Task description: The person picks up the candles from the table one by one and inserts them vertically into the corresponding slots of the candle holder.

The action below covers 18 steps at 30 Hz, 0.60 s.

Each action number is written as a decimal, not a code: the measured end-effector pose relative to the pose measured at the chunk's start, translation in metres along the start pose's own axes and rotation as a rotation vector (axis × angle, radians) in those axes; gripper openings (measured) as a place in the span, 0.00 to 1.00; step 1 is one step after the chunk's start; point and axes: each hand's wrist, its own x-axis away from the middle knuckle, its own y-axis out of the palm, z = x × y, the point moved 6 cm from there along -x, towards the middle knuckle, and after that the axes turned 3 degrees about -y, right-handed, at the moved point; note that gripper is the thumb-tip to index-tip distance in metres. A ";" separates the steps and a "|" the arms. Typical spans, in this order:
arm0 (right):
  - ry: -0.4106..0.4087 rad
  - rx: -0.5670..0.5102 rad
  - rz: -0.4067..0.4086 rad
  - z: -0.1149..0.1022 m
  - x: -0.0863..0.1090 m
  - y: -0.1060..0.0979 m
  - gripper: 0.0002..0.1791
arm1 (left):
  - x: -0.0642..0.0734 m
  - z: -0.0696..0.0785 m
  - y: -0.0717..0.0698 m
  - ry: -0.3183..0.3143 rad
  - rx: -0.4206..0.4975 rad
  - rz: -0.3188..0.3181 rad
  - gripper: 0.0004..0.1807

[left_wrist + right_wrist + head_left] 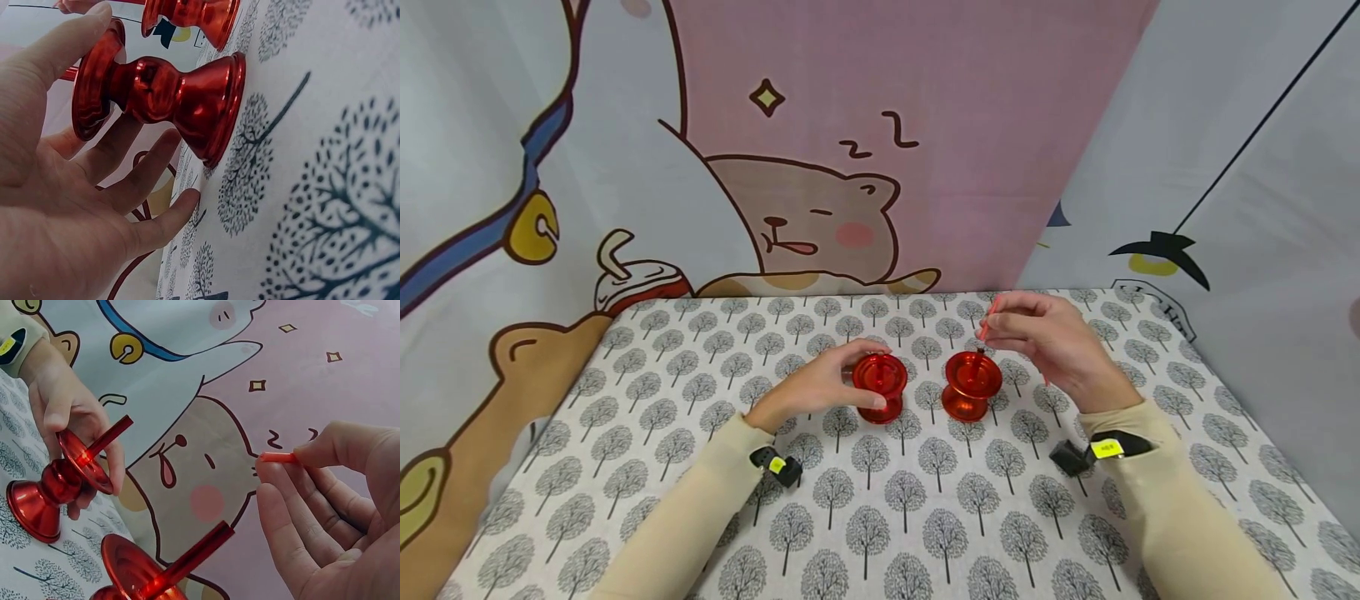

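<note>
Two shiny red metal candle holders stand upright side by side, each with a flared base, a dished top and a tube rising from its middle. My left hand (818,383) grips the left candle holder (880,377) by its dish, thumb on the near side and fingers beyond. In the left wrist view that holder's waist (150,90) shows clear of the palm. Above and right of the right candle holder (966,404), my right hand (1051,343) pinches a thin red stick (278,457) between thumb and fingertips. Much of the stick is hidden by the hand.
A white cloth (868,500) printed with dark trees covers the table. Behind it hangs a cartoon curtain (970,150) with a sleeping bear. Each wrist wears a strap with a small black camera (1070,458).
</note>
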 end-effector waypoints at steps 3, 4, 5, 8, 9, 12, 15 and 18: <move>-0.023 0.028 -0.011 -0.003 0.000 0.006 0.10 | 0.000 0.001 0.000 0.001 0.002 -0.004 0.45; -0.030 0.040 -0.017 -0.004 0.000 0.008 0.10 | 0.000 0.001 0.000 0.001 0.005 -0.006 0.45; -0.037 0.049 -0.024 -0.004 0.001 0.010 0.10 | 0.000 0.000 0.001 0.001 0.007 -0.008 0.46; -0.060 0.072 -0.049 -0.006 0.001 0.017 0.09 | -0.001 -0.001 0.001 0.000 0.009 -0.008 0.46; -0.067 0.077 -0.056 -0.006 0.001 0.020 0.09 | -0.001 -0.002 0.001 0.000 0.009 -0.008 0.46; -0.093 0.097 -0.075 -0.007 0.000 0.026 0.09 | -0.001 -0.002 0.001 -0.002 0.007 -0.006 0.46; -0.118 0.132 -0.082 -0.007 -0.001 0.032 0.08 | -0.001 -0.002 0.001 -0.003 0.006 -0.006 0.46; -0.135 0.179 -0.087 -0.007 -0.001 0.037 0.08 | -0.002 -0.001 0.001 -0.003 0.005 -0.006 0.45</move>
